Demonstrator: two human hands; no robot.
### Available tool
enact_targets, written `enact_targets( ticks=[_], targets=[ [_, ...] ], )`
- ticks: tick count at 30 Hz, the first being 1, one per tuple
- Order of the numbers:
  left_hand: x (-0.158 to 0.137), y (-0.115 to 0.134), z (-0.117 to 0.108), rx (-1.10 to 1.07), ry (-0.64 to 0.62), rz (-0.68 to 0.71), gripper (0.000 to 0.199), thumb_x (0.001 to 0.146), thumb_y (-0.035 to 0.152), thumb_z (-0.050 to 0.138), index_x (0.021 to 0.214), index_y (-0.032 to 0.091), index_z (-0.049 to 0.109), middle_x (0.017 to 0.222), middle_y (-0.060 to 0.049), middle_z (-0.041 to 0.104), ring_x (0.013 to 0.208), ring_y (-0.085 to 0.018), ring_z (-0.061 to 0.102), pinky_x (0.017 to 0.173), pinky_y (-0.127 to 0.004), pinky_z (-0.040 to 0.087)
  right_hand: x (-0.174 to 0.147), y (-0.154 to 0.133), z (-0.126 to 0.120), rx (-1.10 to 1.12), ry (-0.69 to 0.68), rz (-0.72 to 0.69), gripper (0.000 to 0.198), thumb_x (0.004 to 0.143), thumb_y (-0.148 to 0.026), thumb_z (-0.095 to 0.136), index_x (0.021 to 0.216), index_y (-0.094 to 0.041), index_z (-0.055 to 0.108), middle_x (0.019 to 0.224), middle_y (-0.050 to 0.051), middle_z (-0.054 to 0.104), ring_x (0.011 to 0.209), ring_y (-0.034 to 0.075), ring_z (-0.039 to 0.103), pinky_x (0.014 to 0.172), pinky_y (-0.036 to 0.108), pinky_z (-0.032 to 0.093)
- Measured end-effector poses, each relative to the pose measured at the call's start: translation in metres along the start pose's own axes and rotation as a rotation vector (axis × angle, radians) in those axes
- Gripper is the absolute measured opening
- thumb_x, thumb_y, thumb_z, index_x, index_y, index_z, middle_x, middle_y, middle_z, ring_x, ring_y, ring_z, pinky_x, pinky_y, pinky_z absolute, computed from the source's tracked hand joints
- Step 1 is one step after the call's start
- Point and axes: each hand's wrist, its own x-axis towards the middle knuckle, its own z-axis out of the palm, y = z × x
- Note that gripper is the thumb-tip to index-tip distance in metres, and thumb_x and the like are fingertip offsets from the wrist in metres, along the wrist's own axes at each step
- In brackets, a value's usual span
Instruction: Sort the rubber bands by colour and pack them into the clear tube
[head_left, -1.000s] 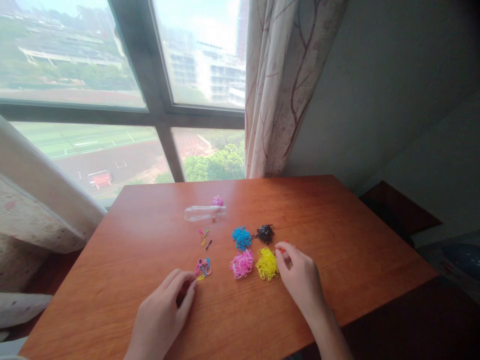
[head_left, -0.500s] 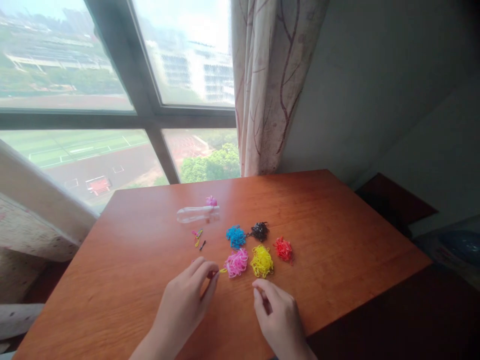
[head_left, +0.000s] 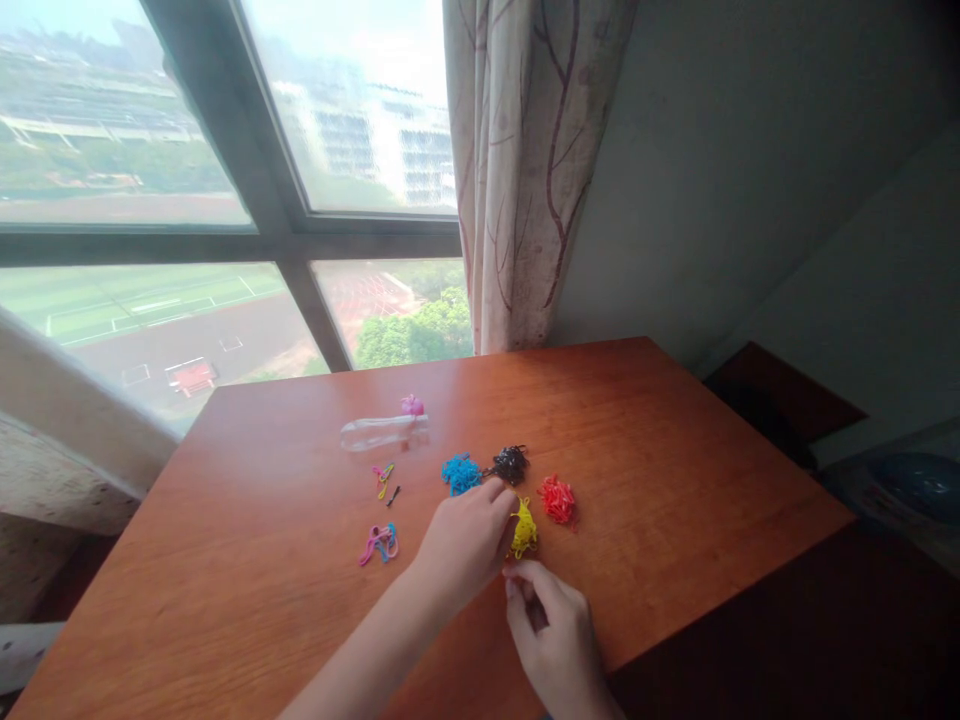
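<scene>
My left hand reaches over the table with its fingers curled together at the left side of a pile of yellow rubber bands. A yellow strand runs to its fingertips, which are partly hidden. The pink pile is covered by this hand. Just in front of the yellow pile, my right hand is closed in a pinch; whatever lies between its fingertips is too small to name. Blue bands and black bands lie behind my left hand, and red bands to the right.
Left of the piles lie mixed pink and blue bands, a few pink and yellow ones and a small black band. Farther back are a clear plastic container and a pink object. The table meets the window side.
My left hand has moved right, from beside the pink pile to the yellow pile, covering the pink one. The mixed pink and blue bands it hid now show. My right hand stays pinched.
</scene>
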Motion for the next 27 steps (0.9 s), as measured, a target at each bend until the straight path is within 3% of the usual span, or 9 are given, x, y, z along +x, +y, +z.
enact_targets(
  ticks=[8, 16, 20, 27],
  targets=[
    [-0.013, -0.008, -0.015, 0.011, 0.002, -0.023, 0.015, 0.092, 0.021, 0.047, 0.098, 0.022, 0.06, 0.097, -0.005, 0.066, 0.08, -0.02, 0.067, 0.061, -0.025, 0.047, 0.0, 0.003, 0.001, -0.03, -0.005, -0.011, 0.021, 0.094, -0.023, 0.044, 0.092, -0.02, 0.065, 0.076, 0.004, 0.07, 0.067, 0.016, 0.068, 0.062, 0.02, 0.051],
    [-0.065, -0.066, -0.037, -0.018, 0.191, -0.221, 0.022, 0.093, 0.028, 0.041, 0.092, 0.024, 0.063, 0.092, -0.002, 0.068, 0.07, -0.015, 0.066, 0.06, -0.023, 0.045, 0.0, 0.003, 0.003, -0.109, -0.009, -0.094, 0.022, 0.094, -0.023, 0.044, 0.091, -0.021, 0.066, 0.068, 0.002, 0.067, 0.059, 0.015, 0.066, 0.053, 0.019, 0.048],
    [-0.095, -0.094, -0.04, 0.01, 0.248, -0.334, 0.022, 0.092, 0.035, 0.044, 0.092, 0.025, 0.064, 0.084, 0.002, 0.069, 0.062, -0.013, 0.063, 0.056, -0.022, 0.043, 0.0, 0.004, 0.004, -0.176, -0.037, -0.166, 0.023, 0.095, -0.022, 0.042, 0.093, -0.021, 0.065, 0.07, 0.003, 0.068, 0.061, 0.015, 0.066, 0.057, 0.021, 0.048],
    [-0.121, -0.107, -0.026, -0.029, 0.229, -0.429, 0.021, 0.092, 0.036, 0.045, 0.093, 0.025, 0.064, 0.085, 0.001, 0.069, 0.067, -0.015, 0.065, 0.059, -0.023, 0.046, 0.001, -0.005, 0.018, -0.234, -0.113, -0.207, 0.02, 0.092, -0.017, 0.044, 0.093, -0.022, 0.064, 0.075, 0.001, 0.07, 0.065, 0.015, 0.068, 0.062, 0.022, 0.047]
  ],
)
